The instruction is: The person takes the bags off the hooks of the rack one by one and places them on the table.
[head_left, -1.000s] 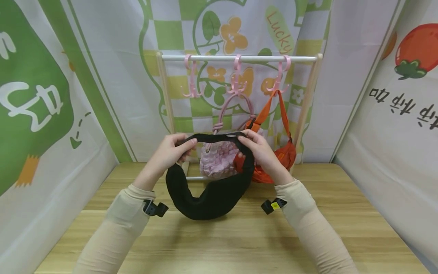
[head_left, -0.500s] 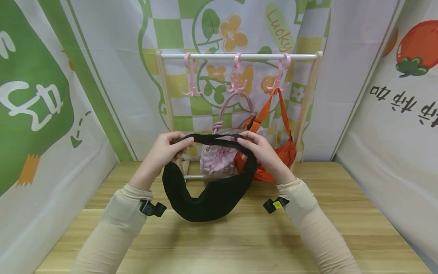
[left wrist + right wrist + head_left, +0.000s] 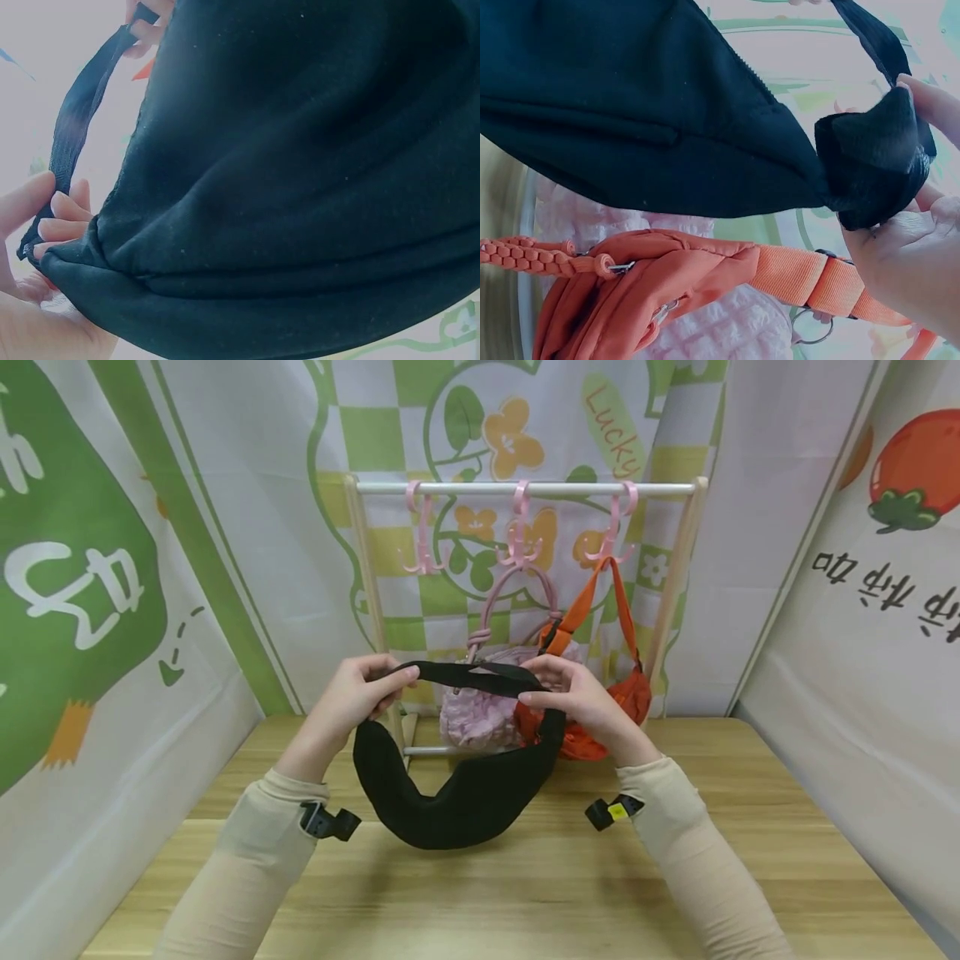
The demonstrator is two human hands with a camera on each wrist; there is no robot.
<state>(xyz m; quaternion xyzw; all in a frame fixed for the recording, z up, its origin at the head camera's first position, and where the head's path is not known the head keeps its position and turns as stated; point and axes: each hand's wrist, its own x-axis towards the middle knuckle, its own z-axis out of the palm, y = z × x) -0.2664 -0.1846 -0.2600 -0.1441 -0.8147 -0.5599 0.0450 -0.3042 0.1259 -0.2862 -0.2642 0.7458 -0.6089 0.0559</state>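
A black crescent-shaped shoulder bag (image 3: 457,810) hangs above the wooden table, its body sagging below both hands. My left hand (image 3: 352,697) pinches the left part of its black strap (image 3: 468,677) between thumb and fingers. On the right, my right hand (image 3: 585,702) holds the strap close to the bag's right end. The right wrist view shows the strap (image 3: 877,157) folded and bunched at that hand, and a zipper along the bag's edge. In the left wrist view the bag body (image 3: 300,172) fills most of the picture.
Behind the hands stands a rack with a metal bar (image 3: 472,488) and pink hooks (image 3: 517,527). A pink quilted bag (image 3: 476,714) hangs from the middle hook, an orange bag (image 3: 630,693) from the right one. Printed cloth walls surround the table (image 3: 480,902).
My hands have drifted slightly apart and a little lower. The right thumb has shifted down along the strap, which now shows a fold near that hand.
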